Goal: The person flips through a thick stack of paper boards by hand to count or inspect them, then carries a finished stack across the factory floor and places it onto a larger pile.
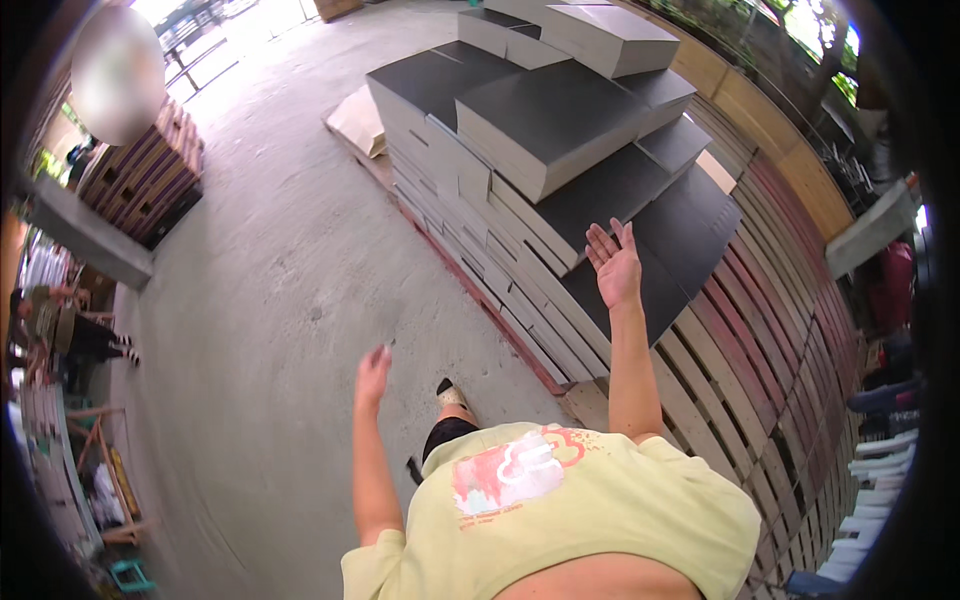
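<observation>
Daylight is entering from the upper left, burning out the background and glaring on the grey concrete floor (270, 280). Soft sheen is lying on the black-topped, pale-sided rectangular stack (560, 110). Fisheye distortion is bowing the slatted wooden pallets (750, 300) toward a dark rim.

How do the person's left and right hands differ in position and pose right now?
The left hand appears over the concrete floor, while the right hand appears over the dark-topped stack; contact there can't be told.
The right hand is open with its fingers extended, whereas the left hand is seen side-on, its finger pose unclear.
The right hand sits higher in the picture than the left hand.
Both are bare, with nothing visibly held.
</observation>
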The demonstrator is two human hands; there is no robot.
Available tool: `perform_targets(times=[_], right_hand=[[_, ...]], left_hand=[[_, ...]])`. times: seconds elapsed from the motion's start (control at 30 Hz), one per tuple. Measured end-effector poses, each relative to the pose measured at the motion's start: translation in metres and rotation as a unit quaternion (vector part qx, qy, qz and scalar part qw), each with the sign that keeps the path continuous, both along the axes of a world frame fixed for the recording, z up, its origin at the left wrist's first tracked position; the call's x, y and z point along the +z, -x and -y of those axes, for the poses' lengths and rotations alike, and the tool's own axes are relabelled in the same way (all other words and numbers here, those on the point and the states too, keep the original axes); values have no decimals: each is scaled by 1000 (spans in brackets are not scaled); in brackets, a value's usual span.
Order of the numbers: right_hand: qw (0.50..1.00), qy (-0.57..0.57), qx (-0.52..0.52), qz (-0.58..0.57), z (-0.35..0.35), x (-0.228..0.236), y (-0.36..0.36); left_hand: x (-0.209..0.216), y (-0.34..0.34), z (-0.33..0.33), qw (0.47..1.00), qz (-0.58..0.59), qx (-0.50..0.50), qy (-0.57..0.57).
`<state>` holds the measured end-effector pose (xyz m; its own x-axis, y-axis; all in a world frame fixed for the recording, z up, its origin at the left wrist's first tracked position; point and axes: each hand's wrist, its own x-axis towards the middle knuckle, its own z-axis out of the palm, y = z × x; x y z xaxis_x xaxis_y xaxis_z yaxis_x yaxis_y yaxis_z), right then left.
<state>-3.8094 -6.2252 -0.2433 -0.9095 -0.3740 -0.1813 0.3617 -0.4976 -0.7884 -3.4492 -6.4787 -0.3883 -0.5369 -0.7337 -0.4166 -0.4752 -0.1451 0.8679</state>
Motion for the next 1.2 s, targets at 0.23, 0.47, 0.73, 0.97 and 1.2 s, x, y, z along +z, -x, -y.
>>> perform_targets(times=[0.23, 0.47, 0.73, 0.97, 1.2], right_hand=[[995, -2, -71, 66, 72, -10, 55], [984, 32, -137, 104, 121, -45, 79], [952, 11, -289, 102, 165, -44, 73], [932, -2, -340, 124, 178, -45, 82], [924, -29, -361, 126, 180, -44, 69]], left_hand=[[138, 268, 154, 968, -218, -128, 8], [123, 436, 229, 950, -206, -229, -41], [123, 494, 229, 899, -148, -392, -125], [121, 501, 223, 928, 26, -370, 20], [128, 475, 231, 914, -26, -401, 48]])
